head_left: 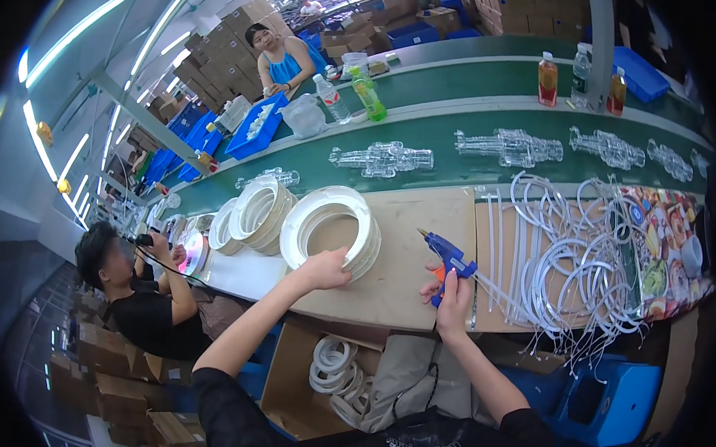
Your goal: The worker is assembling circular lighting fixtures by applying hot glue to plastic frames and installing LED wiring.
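My right hand [453, 300] is wrapped round the handle of a blue hot glue gun [451, 253] with an orange trigger, held above the brown worktable board [423, 284]. The gun's nozzle tilts up and to the left. My left hand [328, 269] is closed on the near rim of a white plastic ring [310, 213]. That ring lies on top of a stack of similar rings; my fingertips inside the rim are partly hidden. Just right of the glue gun lie straight clear strips and a tangle of white tubing with thin wire ends [569, 271].
More ring stacks [259, 215] stand to the left. Clear plastic figure-shaped parts [383, 159] lie along the green conveyor belt [443, 177]. Below the table, a cardboard box [289, 383] holds rings. A co-worker [155, 294] sits at left; another person [289, 60] is across the belt.
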Demonstrator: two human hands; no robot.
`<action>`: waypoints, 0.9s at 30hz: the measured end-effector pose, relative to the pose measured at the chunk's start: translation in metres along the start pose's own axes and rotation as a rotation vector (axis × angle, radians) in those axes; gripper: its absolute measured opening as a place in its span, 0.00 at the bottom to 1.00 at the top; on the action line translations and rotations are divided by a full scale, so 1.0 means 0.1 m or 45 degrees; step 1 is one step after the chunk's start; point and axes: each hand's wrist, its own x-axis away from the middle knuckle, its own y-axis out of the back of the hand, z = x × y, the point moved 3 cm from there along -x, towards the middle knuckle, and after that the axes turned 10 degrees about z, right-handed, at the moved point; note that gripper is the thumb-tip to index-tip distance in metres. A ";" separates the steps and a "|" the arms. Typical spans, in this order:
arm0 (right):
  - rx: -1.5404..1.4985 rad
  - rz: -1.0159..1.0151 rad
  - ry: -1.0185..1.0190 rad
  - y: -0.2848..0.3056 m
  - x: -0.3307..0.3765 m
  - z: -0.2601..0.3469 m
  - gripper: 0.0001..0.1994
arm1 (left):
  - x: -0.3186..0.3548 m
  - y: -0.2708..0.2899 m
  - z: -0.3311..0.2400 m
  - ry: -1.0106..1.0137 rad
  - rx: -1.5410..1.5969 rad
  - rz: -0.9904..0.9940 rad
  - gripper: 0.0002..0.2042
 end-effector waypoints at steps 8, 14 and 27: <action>0.101 -0.010 0.005 0.00 0.02 -0.05 0.18 | -0.23 0.07 0.24 -0.022 -0.086 0.008 0.23; 0.422 0.192 -0.196 0.15 -0.21 0.21 0.18 | -0.01 0.06 0.22 -0.147 -0.284 -0.429 0.20; 0.313 0.031 -0.733 0.93 -1.53 0.60 0.16 | 0.42 -0.26 0.09 -0.425 -0.150 -1.115 0.14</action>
